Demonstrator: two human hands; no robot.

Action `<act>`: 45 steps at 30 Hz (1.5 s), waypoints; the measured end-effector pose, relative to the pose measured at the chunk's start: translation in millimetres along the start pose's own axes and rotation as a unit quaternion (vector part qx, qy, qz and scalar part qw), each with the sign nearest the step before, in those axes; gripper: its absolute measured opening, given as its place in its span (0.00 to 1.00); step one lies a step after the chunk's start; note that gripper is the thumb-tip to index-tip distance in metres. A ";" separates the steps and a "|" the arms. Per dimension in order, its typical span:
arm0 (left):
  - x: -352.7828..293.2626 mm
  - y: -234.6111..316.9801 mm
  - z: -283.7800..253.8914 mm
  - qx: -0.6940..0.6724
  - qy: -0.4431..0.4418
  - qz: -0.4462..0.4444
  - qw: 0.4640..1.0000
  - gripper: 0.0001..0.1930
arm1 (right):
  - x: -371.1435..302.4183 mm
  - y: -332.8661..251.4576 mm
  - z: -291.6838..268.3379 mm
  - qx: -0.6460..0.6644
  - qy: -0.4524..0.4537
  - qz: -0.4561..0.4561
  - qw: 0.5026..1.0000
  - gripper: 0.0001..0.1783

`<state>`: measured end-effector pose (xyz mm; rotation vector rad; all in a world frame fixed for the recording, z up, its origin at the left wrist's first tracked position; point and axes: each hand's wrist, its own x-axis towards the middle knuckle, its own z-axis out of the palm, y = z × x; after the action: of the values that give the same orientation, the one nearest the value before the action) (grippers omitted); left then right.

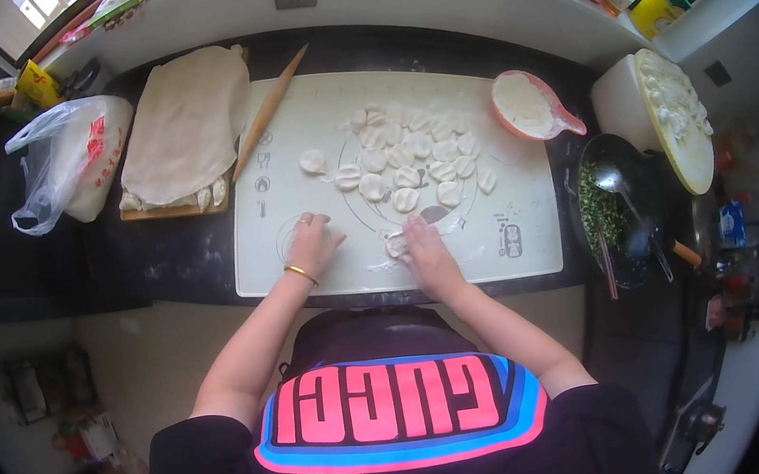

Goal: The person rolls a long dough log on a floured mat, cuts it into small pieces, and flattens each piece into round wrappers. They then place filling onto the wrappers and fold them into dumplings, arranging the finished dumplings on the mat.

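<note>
Dough piece [396, 244] half-hidden under right hand [424, 252]

Black short-sleeved shirt with a pink-and-blue printed panel, gold bangle and ring on the left hand [311, 243]

From my remote view, bare pastry mat [505, 172] lies open to the right of the dough rounds [407, 152], which crowd its centre. A rolling pin [269, 110] fences the left edge, a flour scoop [530, 105] blocks the far right corner, and a filling pan [620, 205] flanks the desk [172, 260].
</note>
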<state>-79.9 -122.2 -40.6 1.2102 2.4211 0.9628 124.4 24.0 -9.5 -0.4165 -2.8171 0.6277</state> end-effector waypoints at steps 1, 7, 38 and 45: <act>-4.0 -8.4 -1.6 0.032 0.022 0.036 0.999 0.25 | -1.8 -1.7 0.5 -0.005 -0.039 -0.014 0.999 0.35; -15.5 -20.7 0.0 0.130 0.060 0.086 0.986 0.26 | -9.3 -11.0 11.0 0.012 -0.138 -0.008 0.990 0.40; -17.1 -17.4 -1.8 0.137 0.036 0.053 0.989 0.23 | -22.0 36.2 -20.2 0.015 -0.028 0.004 0.999 0.30; -15.5 -17.3 -1.6 0.144 0.029 0.059 0.987 0.24 | -13.8 17.3 -20.0 -0.067 -0.215 0.008 0.974 0.49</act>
<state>-81.8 -142.5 -51.8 1.4552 2.6291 0.7022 146.7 42.2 -1.6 -0.3632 -3.2860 0.5930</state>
